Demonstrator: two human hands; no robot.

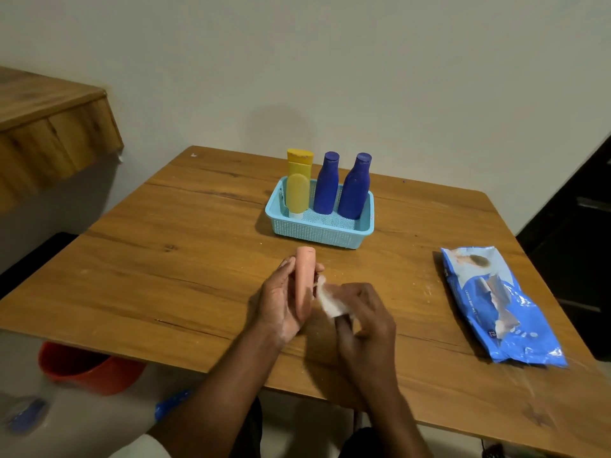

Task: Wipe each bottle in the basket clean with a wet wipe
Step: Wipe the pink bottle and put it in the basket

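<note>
Bottle [305, 281], the pink one, is out of the basket [319, 230] and held above the bench [165, 259], gripped by the left hand [284, 304]. The right hand [360, 317] pinches a wet wipe [330, 302] against its side. A wet, slick surface could let it slip and drop; a wide swipe might topple the four bottles [355, 188] standing in the basket.

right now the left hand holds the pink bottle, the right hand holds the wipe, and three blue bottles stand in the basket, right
Not quite. The head view shows two blue bottles in the basket, with two yellow ones beside them. The rest stands: the left hand holds the pink bottle and the right hand holds the wipe.
</note>
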